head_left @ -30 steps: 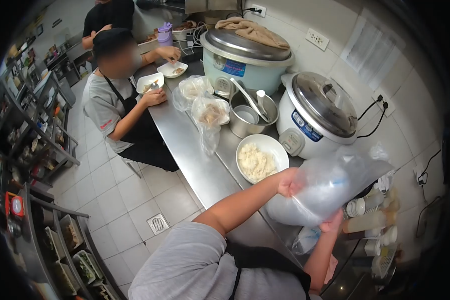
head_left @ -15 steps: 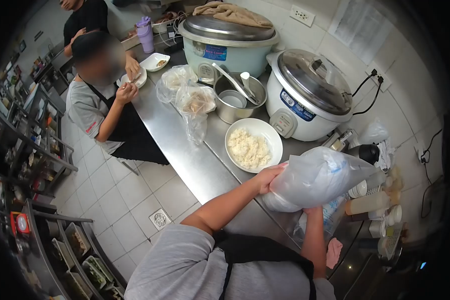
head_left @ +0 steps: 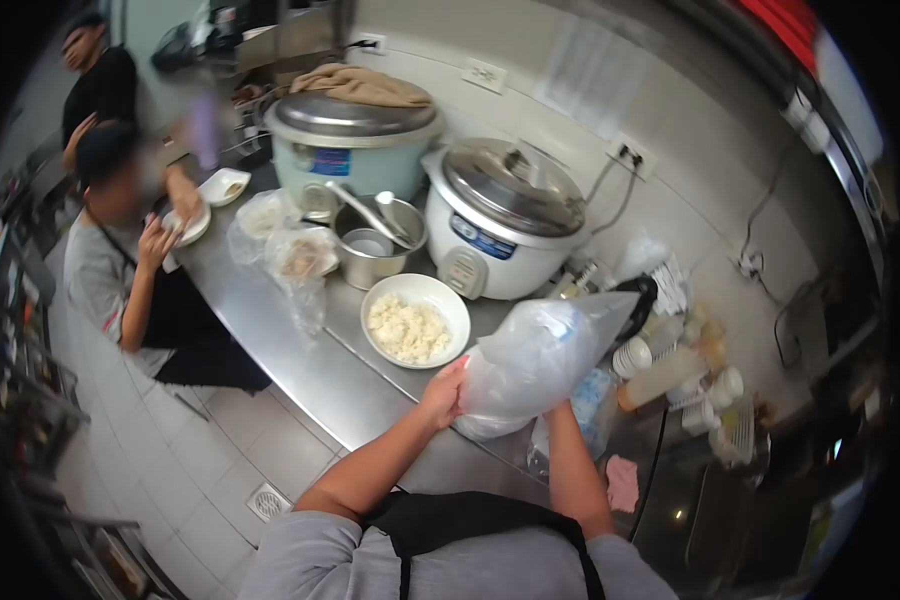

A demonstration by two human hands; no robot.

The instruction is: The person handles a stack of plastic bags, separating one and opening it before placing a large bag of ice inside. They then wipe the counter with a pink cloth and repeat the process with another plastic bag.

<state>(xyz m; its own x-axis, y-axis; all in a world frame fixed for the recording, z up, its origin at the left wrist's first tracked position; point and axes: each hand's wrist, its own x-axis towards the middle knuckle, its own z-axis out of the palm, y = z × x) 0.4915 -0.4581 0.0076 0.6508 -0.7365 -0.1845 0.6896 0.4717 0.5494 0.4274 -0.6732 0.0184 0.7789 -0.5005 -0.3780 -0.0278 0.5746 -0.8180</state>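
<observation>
A large translucent plastic bag [head_left: 530,360] with white contents and a little blue print is held up over the counter. My left hand [head_left: 446,392] grips its left side, with the thumb near the top. From below and to the right, my right hand [head_left: 560,412] holds the bag; its fingers are hidden behind the plastic. Close beyond my left hand sits a white bowl [head_left: 456,312] of cooked rice [head_left: 407,330]. Under the bag on the right lies another clear bag [head_left: 595,410] with blue print.
Two rice cookers [head_left: 510,215] [head_left: 355,150] stand by the wall. A steel pot [head_left: 370,268] with utensils and knotted plastic bags [head_left: 295,262] are on the counter [head_left: 270,315]. Bottles and cups [head_left: 660,378] stand right, near a pink cloth [head_left: 622,484]. A seated person [head_left: 120,260] eats at left; another stands behind.
My view has swung to the right, so the counter things appear further left. Both hands still hold the bag. The seated person's hand has moved away from the bowl, up toward the face.
</observation>
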